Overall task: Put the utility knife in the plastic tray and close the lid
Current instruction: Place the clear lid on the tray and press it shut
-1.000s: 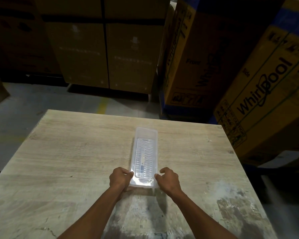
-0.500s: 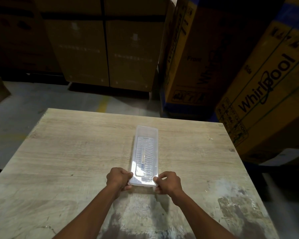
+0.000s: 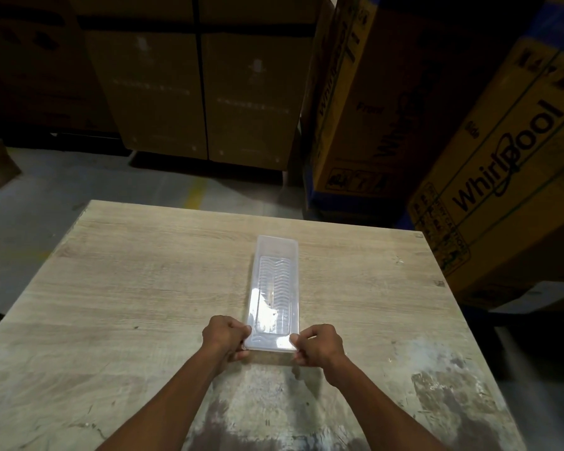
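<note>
A long clear plastic tray point(image 3: 275, 252) lies lengthwise on the wooden table point(image 3: 144, 288), its ribbed clear lid point(image 3: 274, 297) lying flat on top. My left hand point(image 3: 226, 335) pinches the tray's near left corner, thumb on the lid, fingers under the rim. My right hand point(image 3: 318, 346) grips the near right corner the same way. Glare off the lid hides what is inside; I cannot make out the utility knife.
Tall cardboard appliance boxes point(image 3: 502, 164) stand close behind and to the right of the table. More boxes point(image 3: 202, 92) stand across a strip of grey floor point(image 3: 46, 190). The table's near right part is stained and worn.
Both hands have closed in onto the tray's near corners and now press the lid down there. The tray stays in place on the table.
</note>
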Motion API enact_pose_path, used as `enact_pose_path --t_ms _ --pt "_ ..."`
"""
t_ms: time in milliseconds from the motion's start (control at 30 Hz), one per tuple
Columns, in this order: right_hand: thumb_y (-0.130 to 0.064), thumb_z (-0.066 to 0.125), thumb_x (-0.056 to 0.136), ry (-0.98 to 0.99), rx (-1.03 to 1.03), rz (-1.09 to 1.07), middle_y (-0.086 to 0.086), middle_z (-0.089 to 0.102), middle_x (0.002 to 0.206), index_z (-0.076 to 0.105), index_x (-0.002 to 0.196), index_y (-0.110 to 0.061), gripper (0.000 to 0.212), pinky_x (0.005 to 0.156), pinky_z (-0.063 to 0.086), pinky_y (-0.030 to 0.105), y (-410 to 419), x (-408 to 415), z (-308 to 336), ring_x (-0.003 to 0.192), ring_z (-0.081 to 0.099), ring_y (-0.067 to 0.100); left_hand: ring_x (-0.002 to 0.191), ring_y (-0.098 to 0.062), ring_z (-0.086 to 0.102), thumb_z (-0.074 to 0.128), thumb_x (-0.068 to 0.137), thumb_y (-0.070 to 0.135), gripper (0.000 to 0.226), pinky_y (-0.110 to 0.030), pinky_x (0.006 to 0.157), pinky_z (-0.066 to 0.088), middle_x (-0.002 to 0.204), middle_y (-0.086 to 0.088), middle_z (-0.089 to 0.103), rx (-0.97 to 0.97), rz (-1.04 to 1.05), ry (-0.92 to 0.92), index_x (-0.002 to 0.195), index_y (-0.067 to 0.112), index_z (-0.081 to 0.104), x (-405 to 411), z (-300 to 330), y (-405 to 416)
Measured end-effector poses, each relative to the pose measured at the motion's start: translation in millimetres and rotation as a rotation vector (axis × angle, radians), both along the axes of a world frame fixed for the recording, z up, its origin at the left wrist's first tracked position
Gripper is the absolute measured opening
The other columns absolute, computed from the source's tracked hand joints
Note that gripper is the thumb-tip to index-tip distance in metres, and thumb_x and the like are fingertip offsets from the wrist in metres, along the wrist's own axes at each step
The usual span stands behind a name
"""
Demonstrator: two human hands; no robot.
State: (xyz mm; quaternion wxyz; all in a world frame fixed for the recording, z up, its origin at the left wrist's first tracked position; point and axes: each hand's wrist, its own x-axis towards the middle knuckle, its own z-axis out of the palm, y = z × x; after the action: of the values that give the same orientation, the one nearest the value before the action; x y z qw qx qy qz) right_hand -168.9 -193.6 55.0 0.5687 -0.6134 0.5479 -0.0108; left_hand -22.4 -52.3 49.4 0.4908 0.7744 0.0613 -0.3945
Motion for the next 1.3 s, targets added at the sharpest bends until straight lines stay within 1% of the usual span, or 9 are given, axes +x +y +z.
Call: enact_pose_path --t_ms 167,367,467,567,667,733,967,1133,1300 --pt "-0.013 0.080 0.086 -0.001 0.049 0.035 0.017 0.071 0.064 0.064 0.081 -0.003 0.019 0.054 0.060 0.033 -2 -1 -3 0.047 0.067 0.021 0.049 -0.023 0.058 0.076 0.084 0.001 0.013 -0.041 0.055 0.064 0.072 -0.018 0.063 -0.003 -0.027 0.009 0.075 0.001 0.066 3 -1 0" --pt "-0.015 0.077 0.090 0.011 0.093 0.086 0.017 0.069 0.069 0.059 0.091 -0.004 0.021 0.053 0.059 0.032 -6 -1 0 0.051 0.067 0.022 0.048 -0.021 0.058 0.076 0.084 0.001 0.010 -0.053 0.072 0.064 0.066 -0.018 0.063 0.015 -0.081 0.029 0.082 0.003 0.066 9 -11 -3" --pt "-0.015 0.078 0.088 0.022 0.077 0.069 0.015 0.071 0.072 0.058 0.103 -0.003 0.028 0.055 0.060 0.034 -6 0 -3 0.054 0.068 0.022 0.049 -0.021 0.061 0.075 0.082 0.002 0.021 -0.046 0.064 0.065 0.070 -0.018 0.069 0.040 -0.140 -0.043 0.100 0.007 0.064 12 -11 -1" --pt "-0.021 0.079 0.084 0.117 -0.208 0.221 0.014 0.072 0.109 0.051 0.131 -0.014 0.055 0.079 0.063 0.041 -2 7 -3 0.086 0.074 0.024 0.071 -0.021 0.067 0.079 0.079 0.010 0.051 -0.031 0.059 0.056 0.095 -0.014 0.072 0.052 -0.278 -0.181 0.125 0.018 0.057 16 -8 2" --pt "-0.020 0.076 0.087 0.154 -0.518 0.512 0.007 0.025 0.158 0.023 0.153 -0.023 0.085 0.101 0.051 0.041 2 15 4 0.130 0.054 0.029 0.101 -0.024 0.063 0.081 0.080 0.014 0.076 -0.027 0.077 0.049 0.121 -0.015 0.065 0.063 -0.406 -0.279 0.145 0.019 0.042 20 -6 1" --pt "-0.015 0.076 0.086 0.157 -0.617 0.690 0.004 0.000 0.168 0.013 0.157 -0.026 0.095 0.105 0.051 0.043 3 19 6 0.140 0.044 0.029 0.118 -0.028 0.058 0.082 0.079 0.014 0.088 -0.034 0.094 0.049 0.135 -0.018 0.056 0.086 -0.495 -0.345 0.152 0.021 0.033 24 -6 -2" --pt "-0.028 0.072 0.092 0.276 -0.495 0.958 -0.004 -0.028 0.166 -0.006 0.160 -0.026 0.104 0.111 0.045 0.041 -11 14 7 0.150 0.030 0.028 0.147 -0.038 0.028 0.089 0.070 0.027 0.110 -0.050 0.120 0.031 0.164 -0.011 0.021 0.201 -0.821 -0.479 0.156 0.028 0.021 46 -1 -17" --pt "-0.020 0.074 0.089 0.311 -0.518 0.931 -0.009 -0.027 0.166 -0.002 0.160 -0.029 0.104 0.101 0.052 0.043 -6 13 8 0.140 0.046 0.029 0.149 -0.038 0.022 0.078 0.081 0.039 0.093 -0.054 0.117 0.031 0.168 -0.007 0.015 0.223 -0.798 -0.737 0.155 0.022 0.026 69 5 -30" --pt "-0.024 0.075 0.088 0.348 -0.574 0.909 -0.005 -0.018 0.169 0.004 0.160 -0.028 0.101 0.102 0.050 0.043 -2 19 7 0.139 0.046 0.030 0.150 -0.037 0.018 0.072 0.087 0.038 0.087 -0.058 0.112 0.035 0.170 0.002 0.008 0.388 -1.007 -0.983 0.156 0.021 0.021 77 20 -54"
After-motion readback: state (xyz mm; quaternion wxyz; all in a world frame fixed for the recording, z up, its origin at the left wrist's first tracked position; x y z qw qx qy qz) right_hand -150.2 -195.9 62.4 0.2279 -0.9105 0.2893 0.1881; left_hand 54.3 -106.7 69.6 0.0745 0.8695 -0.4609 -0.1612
